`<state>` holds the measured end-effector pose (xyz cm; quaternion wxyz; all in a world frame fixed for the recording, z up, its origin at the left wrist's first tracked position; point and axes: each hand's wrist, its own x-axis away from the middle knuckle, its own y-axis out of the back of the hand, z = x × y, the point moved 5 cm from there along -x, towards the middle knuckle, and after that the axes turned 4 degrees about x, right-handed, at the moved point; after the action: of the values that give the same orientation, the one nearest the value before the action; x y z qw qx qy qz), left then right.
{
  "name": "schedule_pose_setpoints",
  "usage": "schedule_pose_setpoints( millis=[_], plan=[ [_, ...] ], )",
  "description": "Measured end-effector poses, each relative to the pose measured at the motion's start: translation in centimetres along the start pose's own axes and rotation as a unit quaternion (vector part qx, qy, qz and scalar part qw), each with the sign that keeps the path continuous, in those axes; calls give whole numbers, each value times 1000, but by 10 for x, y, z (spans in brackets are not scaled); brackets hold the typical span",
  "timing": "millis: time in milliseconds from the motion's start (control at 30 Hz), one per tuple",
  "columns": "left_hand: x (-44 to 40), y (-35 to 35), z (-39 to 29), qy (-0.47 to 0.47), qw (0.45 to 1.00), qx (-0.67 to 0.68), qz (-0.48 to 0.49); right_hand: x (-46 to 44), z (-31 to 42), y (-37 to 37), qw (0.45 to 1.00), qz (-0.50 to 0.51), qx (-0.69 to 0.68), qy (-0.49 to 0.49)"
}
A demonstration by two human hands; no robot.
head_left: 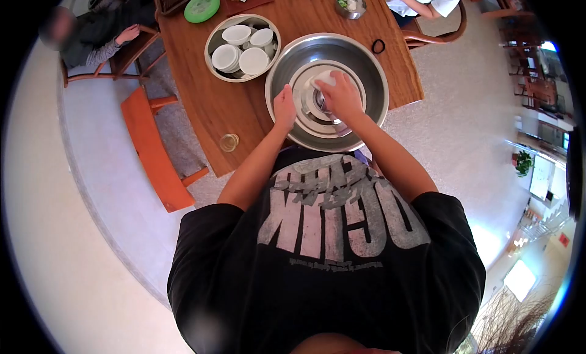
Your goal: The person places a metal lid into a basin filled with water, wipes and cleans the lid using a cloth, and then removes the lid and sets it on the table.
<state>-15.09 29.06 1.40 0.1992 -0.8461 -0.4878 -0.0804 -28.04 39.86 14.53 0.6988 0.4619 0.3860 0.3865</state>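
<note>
A large steel basin (377,67) stands at the table's near edge, with a smaller round steel dish or lid (302,85) inside it. Over the basin's right half, my right hand (343,96) is closed on a small white item (323,79), perhaps a cup or cloth; its exact shape is partly hidden by the fingers. My left hand (285,106) is at the basin's left side, its fingers close together, and whatever they may hold is hidden. Left of the basin, a steel bowl (212,42) holds several white cups (253,61).
On the wooden table (195,79) are a glass (229,142), a green plate (201,7), a black ring (378,46) and a small metal bowl (351,6). An orange bench (155,149) stands left. Two people sit at the far corners.
</note>
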Motion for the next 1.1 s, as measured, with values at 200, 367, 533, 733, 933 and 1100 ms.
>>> schedule_pose_setpoints(
  millis=[200,367,533,733,933,1100],
  plan=[
    [-2,2,2,20,1000,-1,-7,-20,-3,-20,999,-7,-21,-48],
    [-2,5,3,14,1000,3,-5,-16,17,-20,1000,1,2,-14],
    [3,-2,-13,6,1000,13,-12,-10,32,-17,999,25,20,38],
    [1,3,-6,13,1000,-15,9,8,50,-11,992,55,4,116],
    [1,1,1,30,999,20,-11,33,57,-9,982,81,18,172],
    [2,-1,3,50,999,12,-4,26,53,-4,981,70,34,177]
  ],
)
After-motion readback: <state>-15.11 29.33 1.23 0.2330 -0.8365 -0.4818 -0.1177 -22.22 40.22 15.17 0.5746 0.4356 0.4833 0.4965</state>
